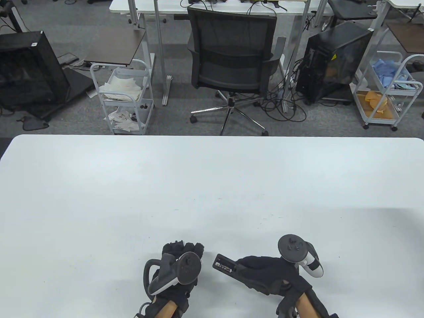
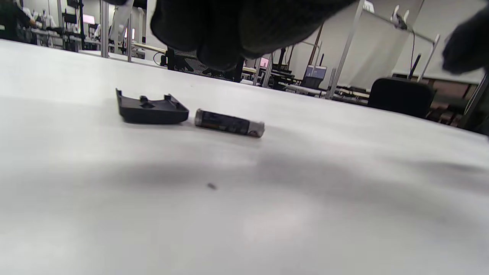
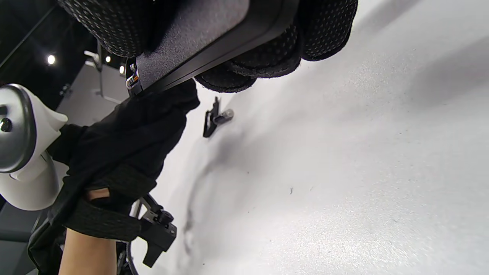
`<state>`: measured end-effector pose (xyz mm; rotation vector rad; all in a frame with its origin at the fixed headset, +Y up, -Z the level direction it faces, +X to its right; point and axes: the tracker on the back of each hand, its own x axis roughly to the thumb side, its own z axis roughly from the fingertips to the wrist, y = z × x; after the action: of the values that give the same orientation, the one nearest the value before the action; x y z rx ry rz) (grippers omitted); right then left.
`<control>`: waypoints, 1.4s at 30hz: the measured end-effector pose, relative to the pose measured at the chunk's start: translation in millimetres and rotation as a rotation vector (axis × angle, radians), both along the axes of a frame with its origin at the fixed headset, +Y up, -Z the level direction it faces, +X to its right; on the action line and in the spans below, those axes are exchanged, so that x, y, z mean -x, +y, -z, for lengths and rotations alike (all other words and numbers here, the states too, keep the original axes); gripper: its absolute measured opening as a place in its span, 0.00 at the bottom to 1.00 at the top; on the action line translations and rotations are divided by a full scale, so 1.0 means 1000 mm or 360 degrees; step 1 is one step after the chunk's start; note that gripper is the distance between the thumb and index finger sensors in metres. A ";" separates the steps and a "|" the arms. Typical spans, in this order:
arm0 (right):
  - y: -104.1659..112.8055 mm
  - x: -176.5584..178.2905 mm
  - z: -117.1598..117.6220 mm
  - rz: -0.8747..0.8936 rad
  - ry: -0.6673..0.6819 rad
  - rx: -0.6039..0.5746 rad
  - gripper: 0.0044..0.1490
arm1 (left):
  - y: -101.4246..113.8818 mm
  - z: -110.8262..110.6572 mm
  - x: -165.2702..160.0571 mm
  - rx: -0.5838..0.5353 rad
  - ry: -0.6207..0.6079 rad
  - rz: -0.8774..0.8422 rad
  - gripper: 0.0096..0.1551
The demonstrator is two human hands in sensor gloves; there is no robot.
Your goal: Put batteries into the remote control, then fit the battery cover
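My right hand (image 1: 246, 269) grips a black remote control (image 1: 224, 265) just above the table, its open battery bay facing up with what looks like a battery in it. In the right wrist view the fingers (image 3: 324, 30) wrap the remote (image 3: 206, 34) from below. My left hand (image 1: 183, 247) hovers palm down to the left of the remote and holds nothing. In the left wrist view a black battery cover (image 2: 151, 110) lies inside up on the table, with a loose battery (image 2: 229, 123) right beside it, below my fingers (image 2: 229, 34). Both also show in the right wrist view: cover (image 3: 210, 123), battery (image 3: 226, 115).
The white table (image 1: 212, 185) stretches far ahead and to both sides. Beyond its far edge stand an office chair (image 1: 233, 63), two white carts (image 1: 124, 96) and computer cases on the floor.
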<state>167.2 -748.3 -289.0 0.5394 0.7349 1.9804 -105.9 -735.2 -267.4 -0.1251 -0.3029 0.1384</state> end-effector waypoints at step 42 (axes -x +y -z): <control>-0.002 0.001 0.001 -0.0074 -0.0024 -0.0021 0.36 | -0.026 0.008 -0.048 0.0071 -0.0328 0.0507 0.30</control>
<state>166.4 -750.6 -290.0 0.5186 0.7317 2.0314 -57.6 -760.9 -275.4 -0.2303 -0.4808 -0.1848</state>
